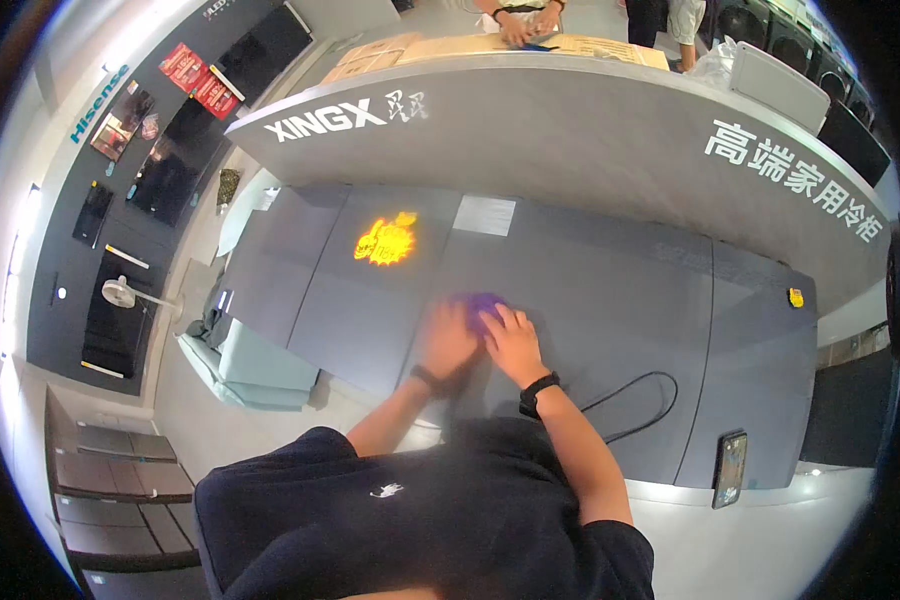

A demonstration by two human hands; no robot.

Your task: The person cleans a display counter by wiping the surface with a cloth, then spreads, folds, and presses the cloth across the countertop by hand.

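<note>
Nearest, past the dark shirt (400, 510), both forearms reach forward and slant inward, bringing the hands close together over the grey flat top (600, 300). The right hand (513, 347), with a black band (539, 393) at its wrist, lies palm down, its fingers slightly parted and angled forward and to the left, their tips on a bunched purple cloth (485, 308). The left hand (450, 342) is beside the cloth's left side, too blurred to tell whether its fingers are spread or closed. The cloth sits on the grey top, between the hands. A looped black cable (670, 400) lies right of the right forearm, and a phone (731, 468) is at the near edge farther right. Beyond the cloth are a yellow sticker (385, 240) and a white sheet (485, 215); behind them stands a lettered grey panel (570, 140), with another person's hands (532, 24) above cardboard (590, 47) past it.
</note>
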